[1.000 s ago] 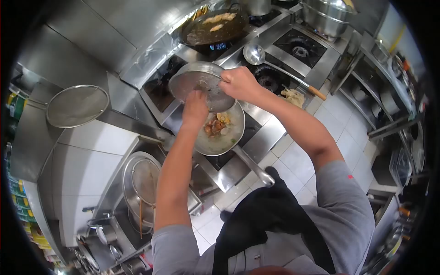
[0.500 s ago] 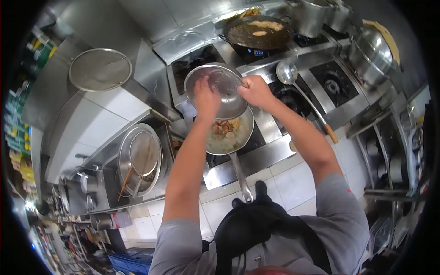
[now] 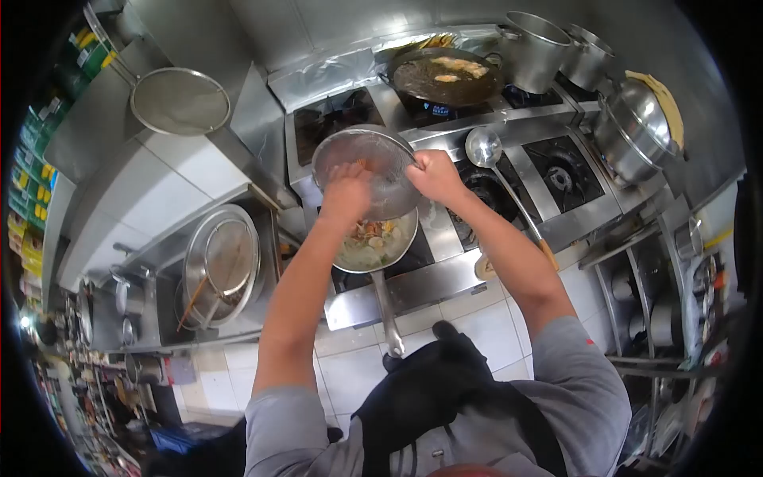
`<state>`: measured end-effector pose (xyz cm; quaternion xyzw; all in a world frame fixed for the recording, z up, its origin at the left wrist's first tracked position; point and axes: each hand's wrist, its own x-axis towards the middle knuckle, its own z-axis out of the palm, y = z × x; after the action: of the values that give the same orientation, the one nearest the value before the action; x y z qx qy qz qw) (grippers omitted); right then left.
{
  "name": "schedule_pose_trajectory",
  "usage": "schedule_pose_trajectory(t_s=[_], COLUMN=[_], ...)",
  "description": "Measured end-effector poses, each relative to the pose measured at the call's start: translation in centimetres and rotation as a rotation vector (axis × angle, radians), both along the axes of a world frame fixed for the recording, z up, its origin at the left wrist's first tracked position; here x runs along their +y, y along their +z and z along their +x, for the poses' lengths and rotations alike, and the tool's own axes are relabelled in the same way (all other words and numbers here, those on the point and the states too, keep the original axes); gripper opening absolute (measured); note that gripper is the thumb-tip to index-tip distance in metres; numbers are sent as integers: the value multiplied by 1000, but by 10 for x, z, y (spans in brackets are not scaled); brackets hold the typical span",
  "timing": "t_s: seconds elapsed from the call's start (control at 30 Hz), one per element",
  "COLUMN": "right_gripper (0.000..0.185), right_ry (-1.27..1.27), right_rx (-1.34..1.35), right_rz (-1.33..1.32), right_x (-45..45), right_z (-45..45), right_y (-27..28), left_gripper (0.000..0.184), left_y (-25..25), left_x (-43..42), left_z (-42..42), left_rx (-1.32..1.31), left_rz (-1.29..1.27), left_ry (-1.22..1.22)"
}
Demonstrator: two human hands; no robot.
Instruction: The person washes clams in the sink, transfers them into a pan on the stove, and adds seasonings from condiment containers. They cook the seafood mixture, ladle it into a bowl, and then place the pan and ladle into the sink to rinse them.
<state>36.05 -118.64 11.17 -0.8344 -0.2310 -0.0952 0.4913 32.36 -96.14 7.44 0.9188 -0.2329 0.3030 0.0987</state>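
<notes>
A metal mixing bowl [image 3: 389, 179] is tipped over a frying pan [image 3: 362, 269], its opening facing me. My right hand [image 3: 435, 173] is closed around the bowl's right rim. Inside the bowl, my left hand [image 3: 348, 193] has its fingers stretched against the inner wall, with small orange bits beside the fingertips. Chopped food, pale with brown and orange pieces, lies in the pan. The bowl hides the pan's far side. The pan's long metal handle [image 3: 386, 314] points toward my body.
A dark wok [image 3: 421, 87] holds oil and frying pieces at the back. A ladle [image 3: 513, 187] lies across the right burners. Metal pots [image 3: 534, 56] stand behind. A mesh strainer [image 3: 181, 103] is at upper left; another strainer [image 3: 230, 253] rests on a basin [image 3: 253, 274].
My left hand has shifted its fingers within the bowl, and orange bits now show beside them. My right hand keeps its grip on the rim. The whole view has shifted slightly.
</notes>
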Motion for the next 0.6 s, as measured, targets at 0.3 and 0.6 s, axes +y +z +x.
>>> schedule_pose_trajectory(t_s=[0.3, 0.6], right_gripper=[22, 18], right_ry=[322, 462], right_rx=[-438, -778], right_rz=[0, -158], right_x=[19, 21], right_z=[63, 83], right_y=[-31, -50], left_gripper=[26, 39], left_y=[-42, -66], left_x=[-35, 6], left_z=[12, 9], left_rx=[282, 236], left_rz=[-244, 539], left_ry=[126, 517])
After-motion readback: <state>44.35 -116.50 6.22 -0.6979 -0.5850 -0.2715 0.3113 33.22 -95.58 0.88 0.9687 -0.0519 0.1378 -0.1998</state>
